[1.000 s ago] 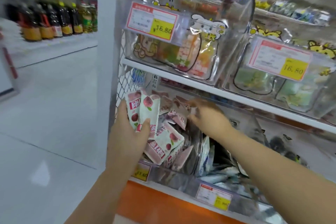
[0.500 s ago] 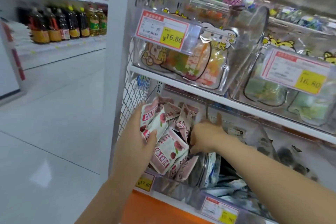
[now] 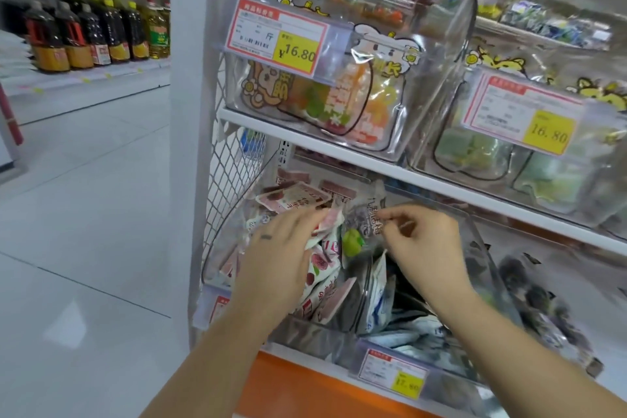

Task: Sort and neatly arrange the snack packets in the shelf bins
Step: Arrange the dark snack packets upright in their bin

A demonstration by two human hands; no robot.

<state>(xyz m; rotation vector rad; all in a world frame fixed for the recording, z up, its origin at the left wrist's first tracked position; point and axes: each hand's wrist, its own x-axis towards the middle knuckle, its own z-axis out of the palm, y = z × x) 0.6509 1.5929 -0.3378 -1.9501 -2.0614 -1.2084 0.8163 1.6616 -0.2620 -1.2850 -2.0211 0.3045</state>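
Pink packets [image 3: 319, 266] in the left bin [image 3: 298, 332] are being gripped by the left hand [image 3: 278, 258] while, at its 3 o'clock, the right hand [image 3: 420, 241] is pinching a grey packet [image 3: 366, 214], probably misplaced.

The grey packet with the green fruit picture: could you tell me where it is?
The grey packet is at centre of the head view, pinched by the right hand, just right of the pink-and-white packets in the left hand.

Bright even light; glare on floor [image 3: 64, 326]; motion blur; wide-angle bending at edges.
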